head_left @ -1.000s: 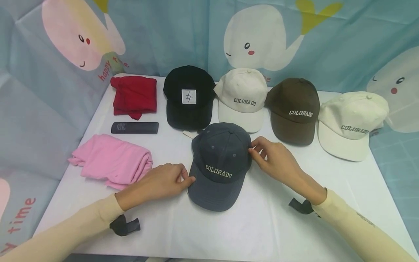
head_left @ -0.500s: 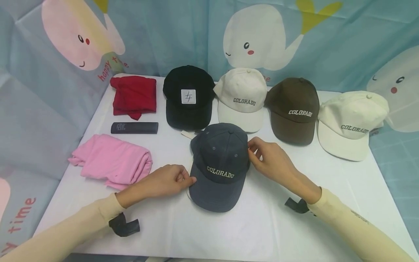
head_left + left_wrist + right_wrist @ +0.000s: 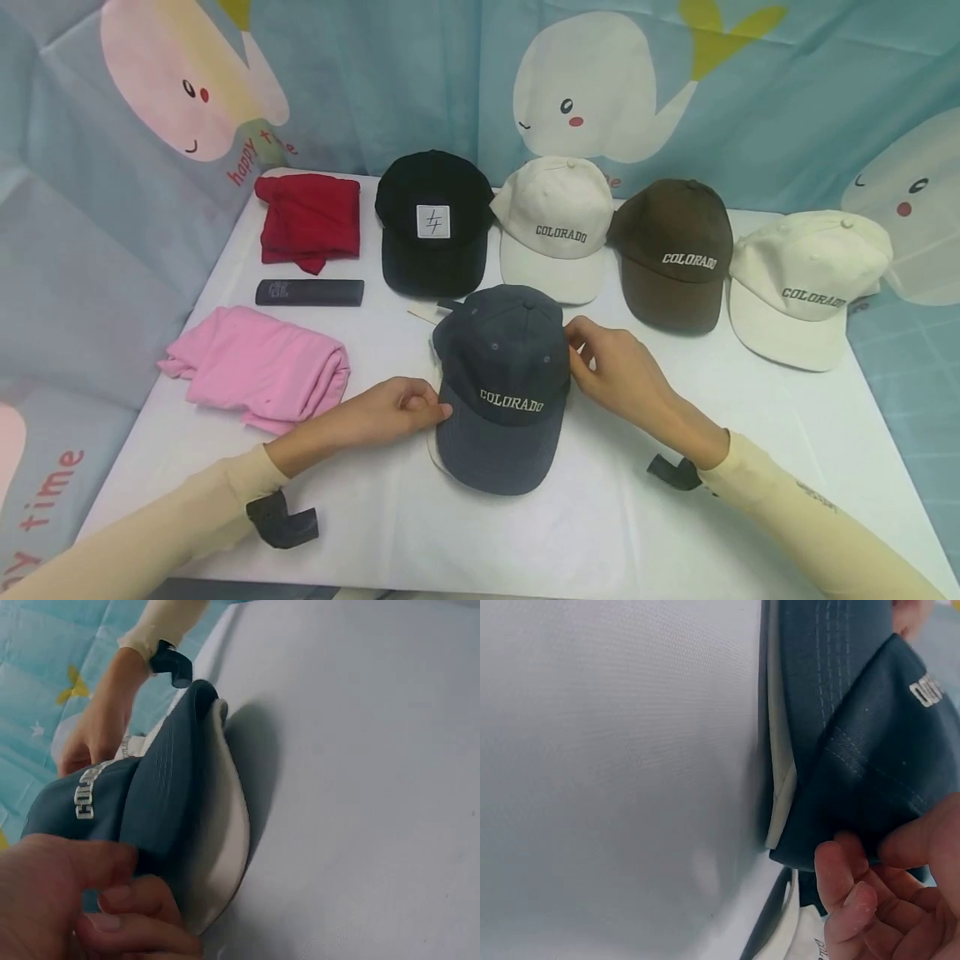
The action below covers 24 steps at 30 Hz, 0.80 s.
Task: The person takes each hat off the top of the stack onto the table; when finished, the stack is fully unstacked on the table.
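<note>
A dark blue baseball cap (image 3: pixel 513 358) lettered COLORADO sits at the middle of the table, brim toward me. Beneath it is an off-white cap, whose brim (image 3: pixel 229 847) shows below the blue one in the left wrist view and as a thin pale edge (image 3: pixel 781 802) in the right. My left hand (image 3: pixel 390 410) pinches the left edge of the blue brim, thumb on top. On the opposite side my right hand (image 3: pixel 622 367) pinches the lower edge of the blue crown between thumb and fingers. Most of the lower cap is hidden.
Along the back stand a black cap (image 3: pixel 433 183), a cream cap (image 3: pixel 558 200), a brown cap (image 3: pixel 675 225) and another cream cap (image 3: pixel 810 258). At left lie a folded red cloth (image 3: pixel 309 218), a dark flat case (image 3: pixel 309 292) and a folded pink cloth (image 3: pixel 258 362).
The blue cap has shifted slightly toward me and turned a little, its lettering moving right. More of the pale cap shows at its left. My right hand has moved slightly left with it.
</note>
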Each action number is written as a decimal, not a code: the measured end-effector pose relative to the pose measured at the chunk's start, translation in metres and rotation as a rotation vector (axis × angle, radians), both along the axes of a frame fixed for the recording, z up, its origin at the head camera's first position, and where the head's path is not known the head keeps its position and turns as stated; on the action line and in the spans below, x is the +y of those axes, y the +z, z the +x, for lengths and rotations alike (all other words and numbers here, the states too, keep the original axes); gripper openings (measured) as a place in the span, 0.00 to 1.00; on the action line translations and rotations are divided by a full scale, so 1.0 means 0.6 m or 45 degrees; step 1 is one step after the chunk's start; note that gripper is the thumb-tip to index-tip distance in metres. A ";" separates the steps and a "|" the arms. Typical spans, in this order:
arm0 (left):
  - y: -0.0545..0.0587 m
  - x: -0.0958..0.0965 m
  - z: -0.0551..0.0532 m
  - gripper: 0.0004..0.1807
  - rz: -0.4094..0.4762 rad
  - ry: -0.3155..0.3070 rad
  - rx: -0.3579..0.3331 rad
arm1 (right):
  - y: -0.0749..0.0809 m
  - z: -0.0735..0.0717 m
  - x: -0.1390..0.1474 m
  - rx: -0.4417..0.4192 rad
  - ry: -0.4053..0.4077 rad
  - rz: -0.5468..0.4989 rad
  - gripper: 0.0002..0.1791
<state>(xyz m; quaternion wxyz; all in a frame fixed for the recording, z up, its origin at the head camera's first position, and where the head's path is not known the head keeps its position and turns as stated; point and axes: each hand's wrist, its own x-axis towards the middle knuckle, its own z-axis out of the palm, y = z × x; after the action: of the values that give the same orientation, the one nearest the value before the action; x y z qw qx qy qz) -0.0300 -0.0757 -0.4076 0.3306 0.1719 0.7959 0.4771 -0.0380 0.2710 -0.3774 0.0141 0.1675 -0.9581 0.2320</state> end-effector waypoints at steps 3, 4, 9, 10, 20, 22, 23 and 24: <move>-0.004 -0.001 0.001 0.12 0.121 -0.043 0.022 | 0.002 0.000 -0.001 0.019 0.001 0.009 0.06; -0.004 -0.001 0.001 0.11 0.148 -0.052 0.031 | 0.003 0.000 -0.001 0.025 0.001 0.011 0.06; -0.005 -0.004 0.004 0.11 0.127 -0.048 0.072 | 0.004 -0.001 -0.001 0.037 0.002 0.013 0.05; -0.006 -0.004 0.004 0.11 0.114 -0.050 0.080 | 0.005 0.000 -0.001 0.040 0.003 0.016 0.05; -0.008 -0.007 0.004 0.13 0.062 -0.050 0.120 | 0.014 -0.002 0.003 0.117 0.013 0.019 0.03; -0.008 -0.007 0.004 0.13 0.070 -0.054 0.117 | 0.014 -0.002 0.004 0.133 0.021 0.015 0.03; -0.007 -0.007 0.004 0.13 0.074 -0.057 0.119 | 0.013 -0.003 0.004 0.140 0.025 0.012 0.03; -0.007 -0.007 0.004 0.13 0.075 -0.058 0.119 | 0.013 -0.002 0.005 0.146 0.028 0.011 0.03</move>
<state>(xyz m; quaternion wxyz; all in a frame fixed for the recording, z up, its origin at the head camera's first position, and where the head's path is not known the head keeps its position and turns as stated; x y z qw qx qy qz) -0.0277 -0.0802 -0.4117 0.2987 0.2217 0.7920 0.4840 -0.0395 0.2740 -0.3697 0.0655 0.1912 -0.9548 0.2179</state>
